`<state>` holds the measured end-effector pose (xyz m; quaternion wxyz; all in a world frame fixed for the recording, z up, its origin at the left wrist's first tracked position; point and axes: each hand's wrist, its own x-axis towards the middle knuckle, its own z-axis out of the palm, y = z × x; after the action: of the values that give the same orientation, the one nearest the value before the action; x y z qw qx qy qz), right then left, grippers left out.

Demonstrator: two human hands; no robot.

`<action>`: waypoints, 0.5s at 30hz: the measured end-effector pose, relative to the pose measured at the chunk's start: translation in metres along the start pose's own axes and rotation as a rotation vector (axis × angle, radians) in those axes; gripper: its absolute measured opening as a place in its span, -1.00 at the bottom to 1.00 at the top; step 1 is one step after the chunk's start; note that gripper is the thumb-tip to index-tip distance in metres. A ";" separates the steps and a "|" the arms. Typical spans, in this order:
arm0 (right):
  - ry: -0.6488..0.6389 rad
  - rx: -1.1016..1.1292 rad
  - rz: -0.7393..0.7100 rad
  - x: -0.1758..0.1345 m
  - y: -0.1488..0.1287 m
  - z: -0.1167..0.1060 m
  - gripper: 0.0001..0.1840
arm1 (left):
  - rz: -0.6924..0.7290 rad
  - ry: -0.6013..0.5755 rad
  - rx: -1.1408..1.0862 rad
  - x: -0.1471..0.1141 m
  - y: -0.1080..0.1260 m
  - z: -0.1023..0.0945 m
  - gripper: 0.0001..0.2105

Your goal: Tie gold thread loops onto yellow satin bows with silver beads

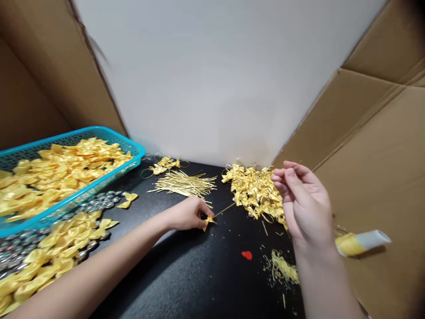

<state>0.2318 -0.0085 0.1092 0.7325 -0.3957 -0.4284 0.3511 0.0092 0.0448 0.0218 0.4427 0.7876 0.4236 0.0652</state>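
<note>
So my left hand [191, 215] has thumb and fingertips pinched on a small yellow bow [209, 223], right down at the tabletop [186, 270], with a thin gold tie [224, 209] sticking out straight toward the heap of tied bows [254, 188]. Can't tell if the far end touches the heap. My right hand [307, 208] is up in the air beside that heap, fingers curled with the thumb close against them; can't tell if anything's between the tips. Imo the trick here is a light grip near the middle of the bow, since the fabric looks like it'd crease easily if you squash the loops. I'd also angle the tie away from the heap, because those wire loops look ready to snag. And I'd stay clear of the clippings [282, 268] near my right forearm, as bits could cling to the ribbon.
</note>
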 end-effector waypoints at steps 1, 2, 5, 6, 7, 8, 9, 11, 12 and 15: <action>-0.015 -0.015 0.005 -0.002 0.000 0.001 -0.88 | -0.005 0.003 0.008 -0.003 0.003 0.000 -0.64; -0.034 -0.037 0.014 -0.004 0.002 0.002 -0.87 | -0.013 0.018 0.019 -0.006 0.006 -0.001 -0.59; -0.148 -0.139 0.082 -0.011 0.008 0.008 -0.83 | -0.009 0.121 0.108 -0.019 0.019 -0.001 -0.39; -0.198 -0.171 0.110 -0.014 0.010 0.010 -0.83 | -0.027 0.152 0.147 -0.024 0.023 -0.003 -0.38; -0.245 -0.198 0.136 -0.017 0.012 0.013 -0.82 | -0.059 0.182 0.193 -0.029 0.026 -0.006 -0.42; -0.284 -0.215 0.155 -0.020 0.014 0.015 -0.83 | -0.104 0.214 0.242 -0.034 0.029 -0.011 -0.48; -0.312 -0.224 0.168 -0.022 0.015 0.016 -0.83 | -0.179 0.268 0.302 -0.039 0.030 -0.019 -0.56; -0.342 -0.231 0.184 -0.024 0.016 0.018 -0.83 | -0.302 0.350 0.368 -0.049 0.025 -0.041 -0.70; -0.345 -0.230 0.188 -0.025 0.016 0.018 -0.84 | -0.368 0.382 0.393 -0.053 0.020 -0.055 -0.76; -0.337 -0.230 0.192 -0.025 0.015 0.016 -0.84 | -0.603 0.417 0.450 -0.064 -0.004 -0.094 -0.90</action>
<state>0.2050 -0.0183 0.0922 0.5637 -0.4515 -0.5424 0.4292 -0.0789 0.0593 0.0922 0.1643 0.6756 0.7188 -0.0033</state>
